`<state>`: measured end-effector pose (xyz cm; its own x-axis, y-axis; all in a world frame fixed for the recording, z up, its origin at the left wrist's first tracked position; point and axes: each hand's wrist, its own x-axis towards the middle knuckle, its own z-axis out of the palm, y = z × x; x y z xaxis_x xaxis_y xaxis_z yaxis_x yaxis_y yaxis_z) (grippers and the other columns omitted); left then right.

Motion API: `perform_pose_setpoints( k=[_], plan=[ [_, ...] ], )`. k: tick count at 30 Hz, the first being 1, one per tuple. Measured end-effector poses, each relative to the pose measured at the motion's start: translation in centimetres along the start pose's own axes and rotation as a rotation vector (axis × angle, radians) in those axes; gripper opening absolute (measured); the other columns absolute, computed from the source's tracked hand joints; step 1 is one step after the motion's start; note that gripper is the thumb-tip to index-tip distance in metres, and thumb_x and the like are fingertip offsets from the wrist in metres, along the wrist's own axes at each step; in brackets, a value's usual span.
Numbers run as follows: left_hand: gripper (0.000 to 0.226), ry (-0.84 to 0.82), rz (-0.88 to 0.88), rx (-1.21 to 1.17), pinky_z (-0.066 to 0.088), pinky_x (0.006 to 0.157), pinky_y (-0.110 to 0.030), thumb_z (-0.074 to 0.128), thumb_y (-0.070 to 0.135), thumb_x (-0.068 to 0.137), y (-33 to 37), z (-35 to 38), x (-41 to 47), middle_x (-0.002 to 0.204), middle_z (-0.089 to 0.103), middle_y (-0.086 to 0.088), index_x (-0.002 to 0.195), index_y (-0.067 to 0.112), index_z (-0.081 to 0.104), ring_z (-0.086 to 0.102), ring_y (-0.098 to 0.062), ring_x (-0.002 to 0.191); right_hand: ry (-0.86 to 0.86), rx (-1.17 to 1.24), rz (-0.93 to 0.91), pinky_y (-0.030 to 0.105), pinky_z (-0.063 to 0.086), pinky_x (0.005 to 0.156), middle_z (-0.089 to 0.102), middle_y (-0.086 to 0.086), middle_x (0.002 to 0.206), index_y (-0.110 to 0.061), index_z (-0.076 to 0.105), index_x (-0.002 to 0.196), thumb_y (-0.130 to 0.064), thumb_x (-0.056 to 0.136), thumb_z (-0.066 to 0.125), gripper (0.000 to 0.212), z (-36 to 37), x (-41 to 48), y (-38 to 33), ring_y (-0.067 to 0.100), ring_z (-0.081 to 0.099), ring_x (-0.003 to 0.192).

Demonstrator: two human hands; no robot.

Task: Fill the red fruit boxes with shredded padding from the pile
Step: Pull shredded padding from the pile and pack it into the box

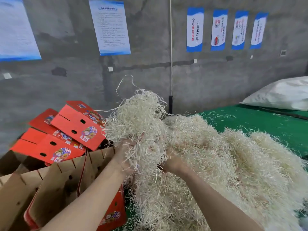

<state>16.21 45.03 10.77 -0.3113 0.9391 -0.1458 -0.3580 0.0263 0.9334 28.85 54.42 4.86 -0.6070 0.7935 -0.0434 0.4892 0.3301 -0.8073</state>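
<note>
A big pile of pale shredded padding (233,164) covers the green table (266,124). My left hand (124,155) and my right hand (173,162) both grip a large raised clump of shredded padding (138,117), fingers buried in the strands. The clump stands above the pile's left end. An open red fruit box (115,210) with brown cardboard flaps (66,179) sits just below my left forearm at the table's left. Folded red fruit boxes (75,129) are stacked behind it.
A white filled sack (283,94) lies at the far right of the table. A grey concrete wall with blue-and-white posters (110,27) stands behind. A white cord (171,47) hangs down the wall. Loose strands dot the green surface.
</note>
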Motion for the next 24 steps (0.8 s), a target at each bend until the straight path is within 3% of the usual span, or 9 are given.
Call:
perform_pose_setpoints(
  k=[3, 5, 7, 10, 13, 17, 20, 22, 24],
  plan=[
    [0.031, 0.032, -0.103, 0.196, 0.048, 0.056, -0.025, 0.048, 0.02, 0.092, 0.4, -1.8, 0.6, 0.063, 0.063, -0.01, 0.067, 0.01, 0.064, 0.06, -0.023, 0.06, 0.117, 0.11, 0.032, 0.016, 0.046, 0.051, 0.054, 0.003, 0.078, 0.0, 0.057, 0.095, 0.008, 0.089, 0.048, 0.014, -1.5, 0.4, 1.1, 0.011, 0.053, 0.063],
    [0.021, 0.036, -0.133, 0.559, 0.047, 0.08, -0.025, 0.053, 0.022, 0.088, 0.3, -3.3, 1.1, 0.102, 0.065, -0.011, 0.091, 0.009, 0.069, 0.06, -0.017, 0.089, 0.263, 0.09, 0.065, 0.022, 0.049, 0.062, 0.055, 0.006, 0.088, 0.003, 0.058, 0.094, 0.006, 0.09, 0.048, 0.011, -3.3, 1.1, 2.3, 0.018, 0.053, 0.077],
    [0.034, 0.161, -0.154, 0.884, 0.038, 0.093, -0.025, 0.041, 0.02, 0.095, 0.6, -5.2, 0.5, 0.131, 0.052, -0.009, 0.122, 0.004, 0.055, 0.05, -0.018, 0.113, 0.392, 0.001, 0.121, 0.03, 0.048, 0.065, 0.06, 0.012, 0.079, 0.008, 0.061, 0.084, -0.001, 0.089, 0.052, 0.014, -5.4, 1.7, 2.9, 0.019, 0.052, 0.073],
    [0.024, 0.285, -0.126, 1.28, 0.044, 0.082, -0.029, 0.043, 0.016, 0.094, 0.6, -8.2, -0.3, 0.11, 0.06, -0.013, 0.107, 0.004, 0.059, 0.056, -0.026, 0.107, 0.495, -0.071, 0.196, 0.026, 0.047, 0.058, 0.069, 0.019, 0.075, 0.012, 0.066, 0.078, -0.01, 0.084, 0.065, 0.023, -6.8, 2.9, 3.2, 0.017, 0.051, 0.058],
    [0.023, 0.422, -0.053, 1.324, 0.048, 0.06, -0.023, 0.05, 0.025, 0.085, 0.3, -11.1, -0.5, 0.089, 0.059, 0.003, 0.104, 0.014, 0.058, 0.058, -0.013, 0.078, 0.573, -0.036, 0.256, 0.02, 0.039, 0.046, 0.049, 0.004, 0.051, -0.007, 0.048, 0.054, -0.022, 0.089, 0.062, 0.041, -6.8, 3.3, 3.2, 0.012, 0.039, 0.045],
    [0.013, 0.545, -0.023, 1.075, 0.054, 0.07, -0.03, 0.056, 0.02, 0.081, 0.5, -13.8, -1.4, 0.083, 0.061, 0.0, 0.091, 0.012, 0.06, 0.06, -0.017, 0.074, 0.586, 0.004, 0.356, 0.022, 0.035, 0.044, 0.043, 0.002, 0.055, -0.011, 0.042, 0.056, -0.02, 0.088, 0.061, 0.038, -7.5, 2.2, 4.0, 0.011, 0.037, 0.046],
    [0.026, 0.535, 0.0, 0.941, 0.046, 0.087, -0.032, 0.048, 0.011, 0.091, 0.6, -14.8, -1.1, 0.115, 0.062, -0.016, 0.113, 0.001, 0.059, 0.057, -0.029, 0.108, 0.26, -0.342, 0.392, 0.016, 0.048, 0.056, 0.059, 0.007, 0.08, -0.002, 0.059, 0.093, -0.008, 0.083, 0.063, 0.013, -7.1, 0.8, 2.9, 0.013, 0.056, 0.066],
    [0.028, 0.469, -0.039, 0.89, 0.04, 0.092, -0.033, 0.046, 0.012, 0.095, 0.4, -14.0, -1.3, 0.123, 0.056, -0.018, 0.116, -0.004, 0.055, 0.052, -0.032, 0.112, 0.122, -0.47, 0.356, 0.026, 0.049, 0.088, 0.057, 0.013, 0.122, -0.002, 0.046, 0.129, -0.003, 0.079, 0.065, 0.053, -6.6, 0.9, 1.5, 0.024, 0.057, 0.106],
    [0.013, 0.403, 0.021, 1.027, 0.041, 0.084, -0.033, 0.047, 0.01, 0.094, 0.7, -13.1, -1.6, 0.101, 0.056, -0.014, 0.092, 0.002, 0.057, 0.054, -0.026, 0.087, 0.184, -0.638, 0.224, 0.039, 0.039, 0.103, 0.044, 0.01, 0.138, -0.014, 0.037, 0.139, 0.002, 0.078, 0.06, 0.067, -6.1, 0.6, -1.3, 0.028, 0.046, 0.123]
  ],
)
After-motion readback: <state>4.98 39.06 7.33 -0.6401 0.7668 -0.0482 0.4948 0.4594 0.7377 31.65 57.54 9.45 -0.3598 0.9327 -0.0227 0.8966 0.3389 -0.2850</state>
